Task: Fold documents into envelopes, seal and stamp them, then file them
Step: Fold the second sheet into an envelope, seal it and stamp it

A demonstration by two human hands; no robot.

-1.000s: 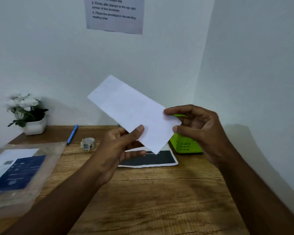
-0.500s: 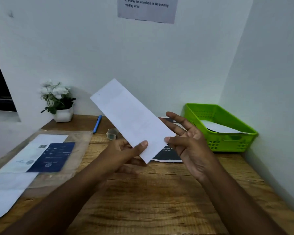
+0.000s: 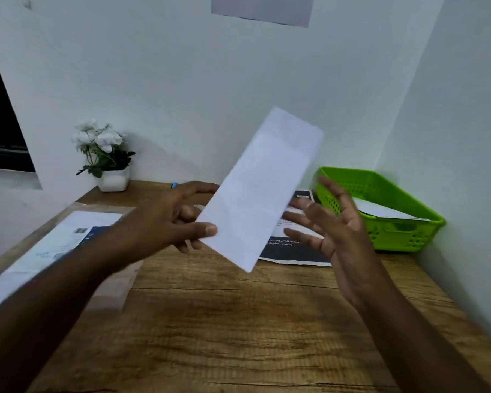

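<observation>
Above wooden desk (image 3: pixel 238 321): envelope (image 3: pixel 262 191) pinched in left hand (image 3: pixel 170 222) fingers.

envelope (image 3: pixel 262 191): swung from leaning left to leaning right, toward green basket (image 3: pixel 403 236)
right hand (image 3: pixel 332 231): let go, fingers spread
left hand (image 3: pixel 170 219): sole grip now

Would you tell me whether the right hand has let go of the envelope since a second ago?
Yes. The right hand now hangs open beside the envelope, nearer the green basket.
</observation>
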